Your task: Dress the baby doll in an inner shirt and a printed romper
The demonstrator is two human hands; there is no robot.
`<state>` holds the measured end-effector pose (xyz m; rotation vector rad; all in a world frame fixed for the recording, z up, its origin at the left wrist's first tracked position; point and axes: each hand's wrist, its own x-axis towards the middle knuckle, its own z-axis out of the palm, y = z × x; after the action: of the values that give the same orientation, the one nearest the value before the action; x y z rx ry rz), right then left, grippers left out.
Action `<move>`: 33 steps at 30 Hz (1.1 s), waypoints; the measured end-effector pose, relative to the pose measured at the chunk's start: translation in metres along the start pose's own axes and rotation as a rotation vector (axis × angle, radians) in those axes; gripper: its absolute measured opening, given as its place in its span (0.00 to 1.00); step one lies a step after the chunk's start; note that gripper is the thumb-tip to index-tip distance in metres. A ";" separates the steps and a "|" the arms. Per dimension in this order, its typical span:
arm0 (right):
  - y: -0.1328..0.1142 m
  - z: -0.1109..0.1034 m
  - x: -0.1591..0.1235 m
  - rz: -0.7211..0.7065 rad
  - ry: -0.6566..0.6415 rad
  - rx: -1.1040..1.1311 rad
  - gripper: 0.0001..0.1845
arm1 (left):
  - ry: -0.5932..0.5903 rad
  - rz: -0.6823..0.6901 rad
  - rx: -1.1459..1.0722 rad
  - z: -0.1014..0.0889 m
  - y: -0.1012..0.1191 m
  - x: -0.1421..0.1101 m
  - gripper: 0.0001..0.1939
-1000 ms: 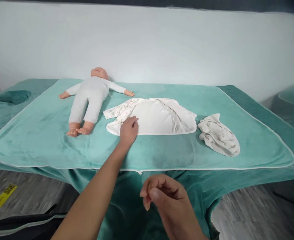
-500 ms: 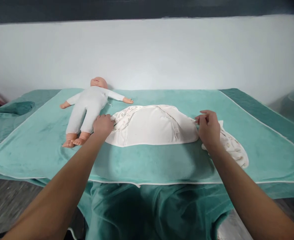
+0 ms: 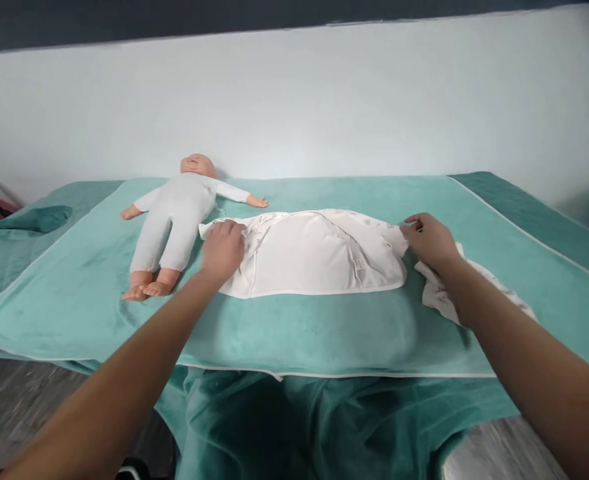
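1. Lying spread on the green blanket (image 3: 309, 337), a small white garment (image 3: 299, 257) stretches between our two hands, its plain inner side up and its hem (image 3: 284, 293) toward us.
2. Our left hand (image 3: 224, 250) rests over the sleeve on our left with its fingertips hidden, so we cannot tell whether that grip is closed on the fabric or only pressing it.
3. Our right hand (image 3: 429, 241) has thumb and fingers pinched at the end of the opposite sleeve (image 3: 394, 237); this grip is grasping the garment.
4. We judge the fabric light, soft and limp, neither fragile nor slippery, but quick to crease and fold over. Sleeve ends and hem corners look the best places to take hold; a tug at the middle would likely bunch it.
5. To our left a doll (image 3: 177, 200) lies on its back just beside the garment; to our right a printed cloth (image 3: 437, 297) lies partly hidden by our forearm.
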<state>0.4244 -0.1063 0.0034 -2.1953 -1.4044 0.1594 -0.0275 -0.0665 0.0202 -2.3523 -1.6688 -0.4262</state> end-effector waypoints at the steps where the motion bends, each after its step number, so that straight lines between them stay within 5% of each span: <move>1: -0.001 -0.005 0.006 -0.004 0.008 -0.022 0.17 | -0.024 0.047 -0.022 0.005 0.009 -0.005 0.16; 7: -0.026 -0.021 0.013 -0.160 0.081 -0.235 0.17 | -0.064 0.059 -0.041 0.021 0.033 -0.018 0.21; 13: -0.091 0.018 -0.047 -0.529 0.000 0.023 0.13 | -0.153 0.060 -0.006 0.012 0.028 -0.005 0.23; 19: -0.136 0.073 -0.101 -0.637 -0.215 0.195 0.10 | 0.013 -0.454 -0.492 0.017 0.005 0.016 0.15; 24: -0.138 0.086 -0.110 -0.687 -0.150 0.081 0.11 | -0.019 -0.547 -0.572 0.019 -0.015 0.022 0.13; 28: -0.134 0.085 -0.100 -0.689 -0.141 0.010 0.15 | 0.043 -0.427 -0.435 0.012 -0.004 0.010 0.20; 33: -0.126 0.092 -0.071 -0.701 -0.182 -0.076 0.25 | 0.009 0.063 -0.185 0.012 0.026 -0.005 0.23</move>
<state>0.2564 -0.0939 -0.0263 -1.6447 -2.2174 0.0512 -0.0034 -0.0750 0.0069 -2.5212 -1.6090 -0.6012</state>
